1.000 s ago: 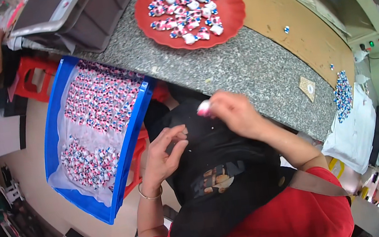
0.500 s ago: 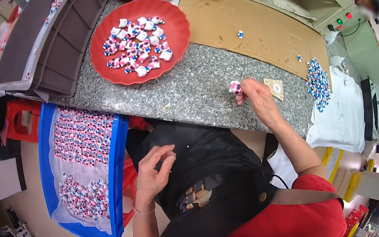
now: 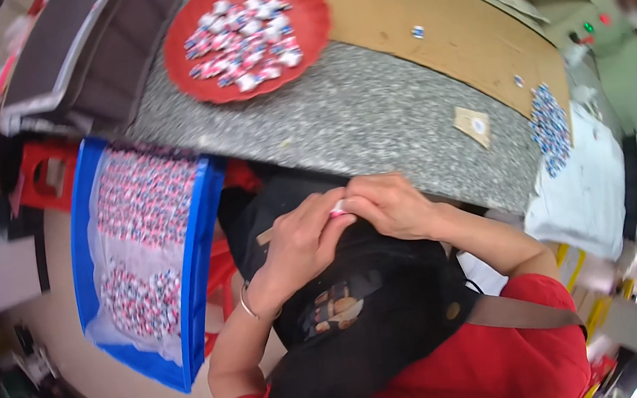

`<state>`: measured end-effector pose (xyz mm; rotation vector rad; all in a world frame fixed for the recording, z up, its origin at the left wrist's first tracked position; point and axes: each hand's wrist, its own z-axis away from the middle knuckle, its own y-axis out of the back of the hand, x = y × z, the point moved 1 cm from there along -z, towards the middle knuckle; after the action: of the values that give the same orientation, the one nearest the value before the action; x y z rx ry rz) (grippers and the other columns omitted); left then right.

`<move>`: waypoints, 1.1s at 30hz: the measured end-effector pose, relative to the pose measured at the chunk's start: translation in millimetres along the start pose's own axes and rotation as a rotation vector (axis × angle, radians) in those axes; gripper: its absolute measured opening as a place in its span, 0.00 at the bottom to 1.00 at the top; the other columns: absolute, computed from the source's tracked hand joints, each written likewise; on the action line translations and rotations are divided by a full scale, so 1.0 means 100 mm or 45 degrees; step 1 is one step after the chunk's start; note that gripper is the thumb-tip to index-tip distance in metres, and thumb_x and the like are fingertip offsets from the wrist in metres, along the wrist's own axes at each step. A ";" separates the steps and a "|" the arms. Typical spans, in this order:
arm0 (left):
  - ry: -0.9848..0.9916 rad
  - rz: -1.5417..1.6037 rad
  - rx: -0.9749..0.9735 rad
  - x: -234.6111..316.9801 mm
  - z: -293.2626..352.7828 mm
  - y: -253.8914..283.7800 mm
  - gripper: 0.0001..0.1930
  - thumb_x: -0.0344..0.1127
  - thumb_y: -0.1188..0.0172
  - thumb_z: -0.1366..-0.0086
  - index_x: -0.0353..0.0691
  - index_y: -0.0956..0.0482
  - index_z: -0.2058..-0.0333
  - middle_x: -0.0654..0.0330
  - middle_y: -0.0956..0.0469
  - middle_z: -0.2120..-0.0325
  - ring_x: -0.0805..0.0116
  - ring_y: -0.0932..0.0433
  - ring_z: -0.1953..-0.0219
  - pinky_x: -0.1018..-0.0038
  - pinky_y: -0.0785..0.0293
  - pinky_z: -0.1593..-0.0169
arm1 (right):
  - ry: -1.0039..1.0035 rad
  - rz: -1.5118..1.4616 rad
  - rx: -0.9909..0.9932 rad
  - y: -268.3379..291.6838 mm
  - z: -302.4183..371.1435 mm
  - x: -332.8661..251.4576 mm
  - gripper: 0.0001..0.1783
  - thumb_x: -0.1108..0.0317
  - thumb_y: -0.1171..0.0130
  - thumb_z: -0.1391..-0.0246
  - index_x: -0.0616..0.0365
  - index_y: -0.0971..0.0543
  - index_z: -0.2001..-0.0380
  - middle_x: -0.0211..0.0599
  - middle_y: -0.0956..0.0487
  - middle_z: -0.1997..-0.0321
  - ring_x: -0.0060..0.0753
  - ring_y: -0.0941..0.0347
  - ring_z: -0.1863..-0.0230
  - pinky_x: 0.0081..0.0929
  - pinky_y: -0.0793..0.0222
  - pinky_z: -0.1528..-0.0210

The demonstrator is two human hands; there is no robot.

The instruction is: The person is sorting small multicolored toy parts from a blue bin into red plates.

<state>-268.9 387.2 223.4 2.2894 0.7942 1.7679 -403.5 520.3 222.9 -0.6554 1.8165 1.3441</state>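
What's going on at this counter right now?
A person's bare left hand and right hand meet over a black apron, with one small white-and-pink piece between them. Pink, white and blue pieces lie on a round red scalloped plate on the speckled grey stone counter, and more lie in a rectangular blue tray at left.

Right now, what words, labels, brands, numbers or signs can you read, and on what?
No text can be read clearly.
Black apron: a printed picture, no legible lettering.
Beige card on the counter: round mark, too blurred to read.
Held piece: mostly covered, unreadable.
Pieces on the red plate: too blurred.
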 end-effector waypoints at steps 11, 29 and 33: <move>0.208 0.279 -0.071 0.05 -0.20 -0.04 0.20 0.18 0.44 0.40 0.34 0.25 0.48 0.53 0.24 0.55 0.67 0.20 0.58 0.76 0.24 0.53 | -0.550 -0.271 0.873 1.07 0.58 0.38 0.17 0.61 0.56 0.33 0.62 0.24 0.69 0.32 0.26 0.73 0.23 0.29 0.69 0.25 0.32 0.62; 0.815 0.254 0.333 -0.41 0.83 0.33 0.10 0.25 0.47 0.31 0.30 0.22 0.54 0.59 0.22 0.62 0.73 0.22 0.62 0.79 0.25 0.56 | -1.053 -0.439 2.200 4.31 3.71 2.60 0.19 0.49 0.48 0.38 0.54 0.24 0.70 0.34 0.18 0.71 0.29 0.21 0.71 0.22 0.29 0.73; 0.897 0.282 0.324 -0.45 0.63 0.23 0.10 0.26 0.47 0.31 0.30 0.23 0.54 0.59 0.21 0.63 0.73 0.22 0.61 0.79 0.25 0.55 | -1.049 -0.160 2.363 4.57 3.88 2.49 0.22 0.56 0.45 0.39 0.61 0.24 0.49 0.38 0.20 0.56 0.34 0.22 0.56 0.29 0.26 0.57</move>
<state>-210.2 358.7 175.4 1.9257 0.9260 2.7845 -791.7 1040.9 214.7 0.6914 1.4353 -0.4668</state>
